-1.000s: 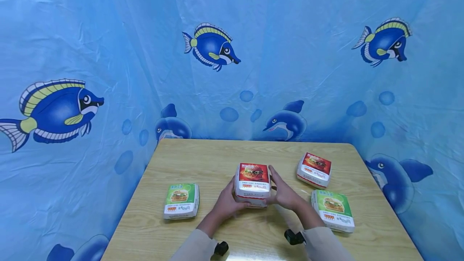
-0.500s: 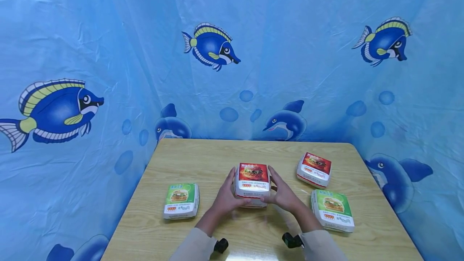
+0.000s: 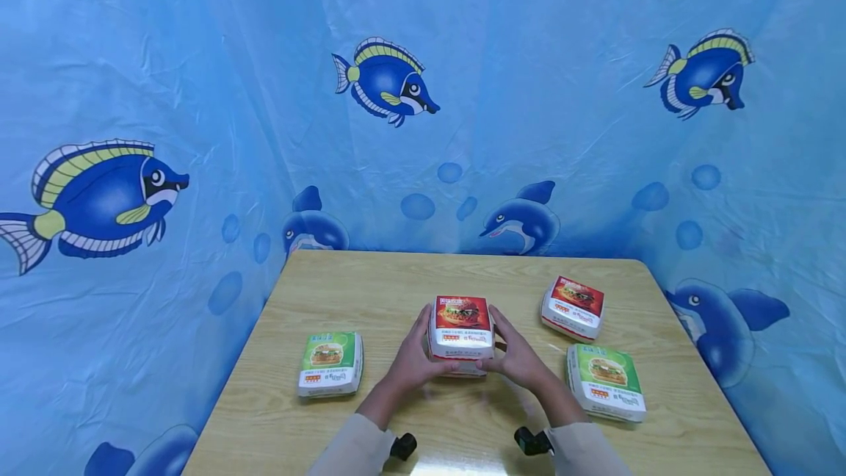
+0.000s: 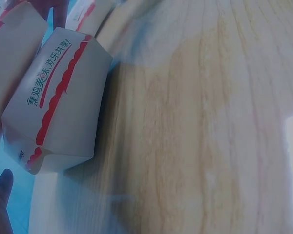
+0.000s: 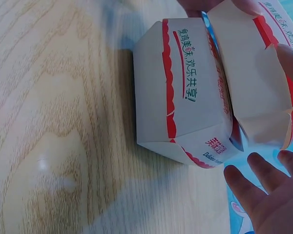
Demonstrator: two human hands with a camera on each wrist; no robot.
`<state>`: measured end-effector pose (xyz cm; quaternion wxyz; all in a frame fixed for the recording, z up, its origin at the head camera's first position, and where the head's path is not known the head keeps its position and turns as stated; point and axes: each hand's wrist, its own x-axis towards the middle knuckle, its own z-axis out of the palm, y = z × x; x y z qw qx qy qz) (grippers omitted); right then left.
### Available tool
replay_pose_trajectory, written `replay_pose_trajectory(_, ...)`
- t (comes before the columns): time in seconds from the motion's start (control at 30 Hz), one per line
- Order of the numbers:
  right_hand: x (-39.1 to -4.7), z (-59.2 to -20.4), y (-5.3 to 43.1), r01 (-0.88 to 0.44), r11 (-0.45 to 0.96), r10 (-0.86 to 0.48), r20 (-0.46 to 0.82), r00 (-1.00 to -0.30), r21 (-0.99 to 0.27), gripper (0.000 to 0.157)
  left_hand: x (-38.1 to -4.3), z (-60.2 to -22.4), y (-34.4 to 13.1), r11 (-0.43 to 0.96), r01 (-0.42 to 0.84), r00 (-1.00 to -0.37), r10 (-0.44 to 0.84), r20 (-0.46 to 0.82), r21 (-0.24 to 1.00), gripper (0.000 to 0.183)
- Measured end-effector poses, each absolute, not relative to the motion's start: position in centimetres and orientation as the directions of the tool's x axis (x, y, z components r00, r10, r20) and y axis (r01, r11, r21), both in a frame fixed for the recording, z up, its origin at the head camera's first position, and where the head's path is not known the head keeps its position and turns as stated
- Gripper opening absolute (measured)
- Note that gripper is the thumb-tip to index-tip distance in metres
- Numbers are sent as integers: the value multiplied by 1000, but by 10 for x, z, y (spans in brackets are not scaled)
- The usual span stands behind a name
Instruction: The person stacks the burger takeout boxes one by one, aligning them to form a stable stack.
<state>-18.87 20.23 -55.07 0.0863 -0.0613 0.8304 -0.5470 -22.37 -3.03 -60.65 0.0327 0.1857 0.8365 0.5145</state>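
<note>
Two red-and-white burger boxes stand stacked at the table's middle. The upper burger box [image 3: 463, 320] shows its printed lid. Most of the lower burger box [image 5: 185, 92] is hidden in the head view, but the right wrist view has it sitting on the wood. A narrow wedge-shaped gap shows between them there. My left hand [image 3: 411, 360] holds the upper box from the left, thumb across its front. From the right, my right hand [image 3: 518, 355] holds it the same way, its thumb [image 5: 290, 61] at the front face and other fingers spread by the far corner.
A green burger box [image 3: 330, 364] lies to the left on the wooden table [image 3: 370, 278]. To the right are another red burger box [image 3: 573, 308] and a second green one [image 3: 606, 382] nearer me. A blue fish-print curtain [image 3: 496, 116] hangs behind the table.
My left fingers have reached farther forward along the box's side, and my right thumb has come round to its front. The stack has stayed in place.
</note>
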Motion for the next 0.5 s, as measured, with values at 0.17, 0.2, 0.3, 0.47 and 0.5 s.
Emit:
replay_pose_trajectory(0.17, -186, -545, 201, 17, 383, -186, -95, -978, -924, 108, -225, -605, -31, 386, 275, -926, 354, 133, 881, 120)
replay_pose_trajectory(0.2, -186, -546, 201, 27, 381, -181, -103, -978, -924, 107, -225, -605, -32, 382, 274, -925, 357, 133, 883, 119)
replay_pose_trajectory(0.3, -188, -556, 202, 31, 393, -161, -102, -982, -919, 107, -226, -606, -32, 376, 277, -921, 367, 133, 884, 118)
replay_pose_trajectory(0.47, -190, -567, 204, 36, 393, -129, -94, -987, -919, 107, -226, -607, -33, 372, 276, -916, 381, 125, 887, 114)
replay_pose_trajectory(0.5, -190, -568, 204, 37, 391, -123, -92, -988, -920, 107, -226, -607, -33, 371, 274, -916, 383, 123, 887, 115)
